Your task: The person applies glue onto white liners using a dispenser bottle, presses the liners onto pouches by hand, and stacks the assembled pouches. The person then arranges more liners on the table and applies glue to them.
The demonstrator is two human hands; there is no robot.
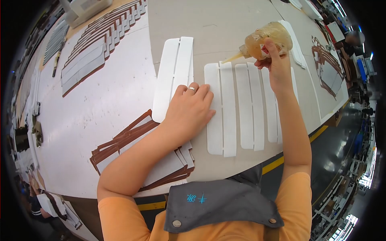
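Note:
My right hand (pixel 274 64) is wrapped round a squeeze bottle of yellowish glue (pixel 270 38), tilted so its thin nozzle (pixel 231 59) points down to the left. The nozzle tip is right at the top end of a white slotted panel (pixel 215 108). My left hand (pixel 191 105), with a ring on one finger, lies over the right edge of another white panel pair (pixel 171 80). Its fingers are slightly bent and its thumb is apart, beside the first panel. More white strips (pixel 250 106) lie in a row to the right, partly behind my right forearm.
Brown-edged pale pieces (pixel 140 156) are piled under my left forearm. Overlapping rows of similar pieces (pixel 86 66) lie at the upper left, near a pale plastic container (pixel 86 10). Further brown-edged pieces (pixel 329 70) lie at the right. The table's front edge runs close to my apron (pixel 221 201).

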